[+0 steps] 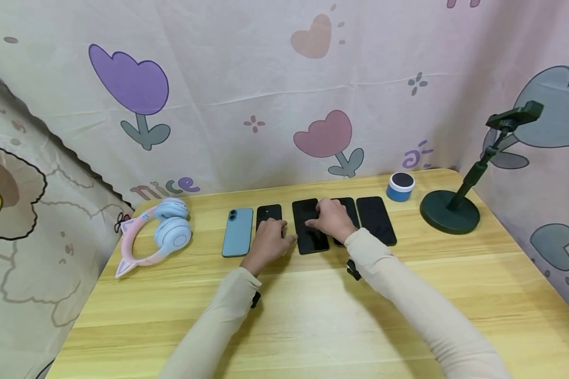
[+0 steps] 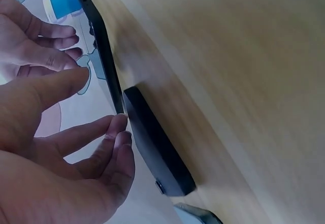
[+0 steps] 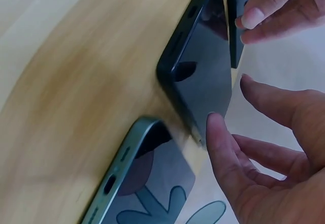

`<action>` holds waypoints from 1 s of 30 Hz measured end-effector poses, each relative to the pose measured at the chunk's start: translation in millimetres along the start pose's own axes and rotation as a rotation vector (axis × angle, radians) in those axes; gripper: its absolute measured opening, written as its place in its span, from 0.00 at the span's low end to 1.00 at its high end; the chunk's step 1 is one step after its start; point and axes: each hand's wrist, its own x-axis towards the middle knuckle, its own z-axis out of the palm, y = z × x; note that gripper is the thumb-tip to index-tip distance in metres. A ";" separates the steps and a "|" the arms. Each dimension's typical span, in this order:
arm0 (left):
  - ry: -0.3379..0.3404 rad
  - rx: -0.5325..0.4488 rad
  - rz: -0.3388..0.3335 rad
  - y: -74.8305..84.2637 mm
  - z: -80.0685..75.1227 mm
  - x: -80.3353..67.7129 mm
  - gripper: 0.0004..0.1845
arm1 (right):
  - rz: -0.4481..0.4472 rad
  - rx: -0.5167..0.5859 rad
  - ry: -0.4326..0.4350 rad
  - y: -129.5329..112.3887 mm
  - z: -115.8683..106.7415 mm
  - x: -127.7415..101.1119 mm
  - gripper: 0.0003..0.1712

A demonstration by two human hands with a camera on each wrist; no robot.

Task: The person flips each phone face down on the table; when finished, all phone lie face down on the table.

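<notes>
Both hands, the left hand [image 1: 268,239] and right hand [image 1: 331,218], are laid loose-fingered against the middle black phone [image 1: 310,226], best nudged gently parallel to the blue phone [image 1: 237,231].

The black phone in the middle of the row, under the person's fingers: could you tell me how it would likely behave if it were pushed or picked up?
The middle black phone looks like a thin rigid slab, so it should stay stiff. Its glossy face mirrors the curtain, so it is probably slippery and would slide across the smooth wooden table. Lying flat, it seems hard to grip except by its edges, where the right hand and left hand touch.
</notes>
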 end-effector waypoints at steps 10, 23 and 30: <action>-0.022 0.081 -0.078 8.2 9.8 4.9 0.22 | 0.054 -0.011 -0.039 10.6 0.6 1.7 0.25; -0.048 0.087 -0.101 18.5 17.5 6.9 0.23 | 0.072 -0.027 -0.062 7.5 3.8 1.9 0.31; -0.039 0.023 -0.118 21.1 18.4 6.8 0.27 | 0.082 -0.005 -0.055 6.3 6.3 2.8 0.31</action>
